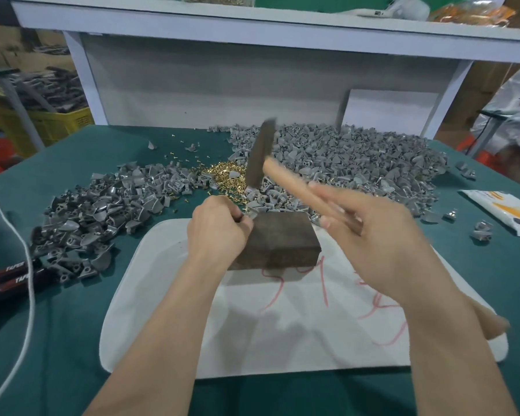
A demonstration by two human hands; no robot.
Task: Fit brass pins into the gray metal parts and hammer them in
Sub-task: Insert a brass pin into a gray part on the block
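Dark and blocky, the anvil block point(278, 235) sits on a white pad point(282, 325) over the green table cover point(72, 325). At the block's top left corner the left hand point(219, 226) curls its fingers together and pinches what is probably a gray metal part point(246, 218); only a sliver shows past the fingertips, and I cannot tell whether a pin is seated in it. The right hand point(382, 235) wraps round the wooden handle of the hammer point(260, 157), blurred with motion. The handle's long axis runs from that hand up and to the left, so the steel head hangs above and beyond the block. The pinched part lies below the head and nearer the person, on the left hand's side, so the blow must fall down and inward, close to those fingertips. Loose brass pins point(222, 175) lie heaped behind the block, between the left pile of gray parts point(96, 211) and the larger right pile point(357, 163). A yellow crate point(57, 121) beyond the table holds dark metal pieces.
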